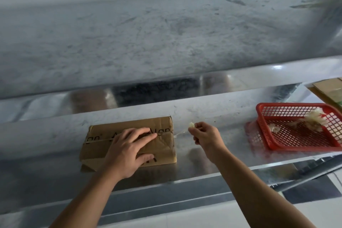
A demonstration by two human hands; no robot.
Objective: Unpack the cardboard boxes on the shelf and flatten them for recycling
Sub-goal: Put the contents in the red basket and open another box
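Observation:
A small brown cardboard box [103, 135] with black lettering lies flat on the metal shelf [212, 116]. My left hand [129, 150] rests palm down on its top, fingers spread, pressing it. Just right of the box, my right hand [205, 135] pinches a crumpled end of clear packing tape [191, 125]. A thin strip of that tape stretches from my fingers back to the box's right edge along the top seam.
A red plastic mesh basket [277, 146] stands on the shelf at the right, with wads of peeled tape [314, 120] inside. Flattened cardboard [327, 87] lies at the far right behind it. A grey stained wall backs the shelf.

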